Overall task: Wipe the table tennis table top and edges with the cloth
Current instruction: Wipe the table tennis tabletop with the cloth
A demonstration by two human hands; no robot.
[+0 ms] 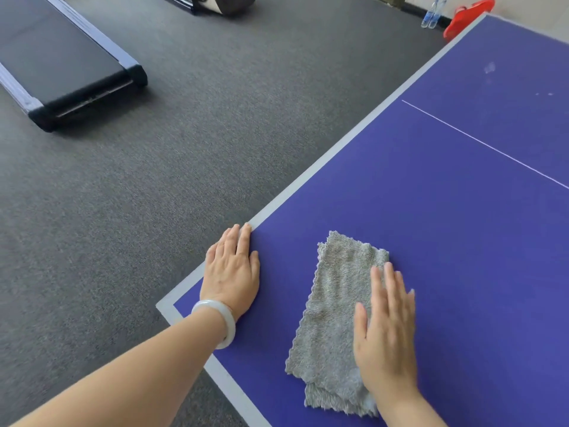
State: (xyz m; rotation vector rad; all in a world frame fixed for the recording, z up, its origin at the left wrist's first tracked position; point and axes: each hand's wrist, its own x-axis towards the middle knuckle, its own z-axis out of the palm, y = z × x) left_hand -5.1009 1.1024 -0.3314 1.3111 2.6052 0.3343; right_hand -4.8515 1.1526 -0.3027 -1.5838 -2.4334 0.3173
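Near corner of blue table tennis table [431,195] at lower centre, pale grey border strip [308,177] along both visible edges. Thin white centre line [483,143] across the top, farther out. Faint pale smudge [489,68] on the blue toward the far end, a couple of small specks near it. Grey fluffy cloth [335,303] flat on the top close to the near corner, folded, a lower layer showing at its near end; apart from the border on both sides. Right hand [385,331] palm down on the cloth's right half, fingers straight and close together, nothing gripped; slightly blurred. Left hand [232,272] palm down on the bare top at the left edge, fingers straight, fingertips at the border strip, nothing held; apart from the cloth. White bangle [220,318] on the left wrist. Beyond the table: dark grey carpet [215,103] over the visible floor. Treadmill [61,57], black belt, dark frame, at upper left. Base of another dark machine [221,3] at top centre, only partly in view. Two clear water bottles [432,13] upright on the floor by the far wall, red object [468,18] just beside them, behind the table's far corner; kind not clear.
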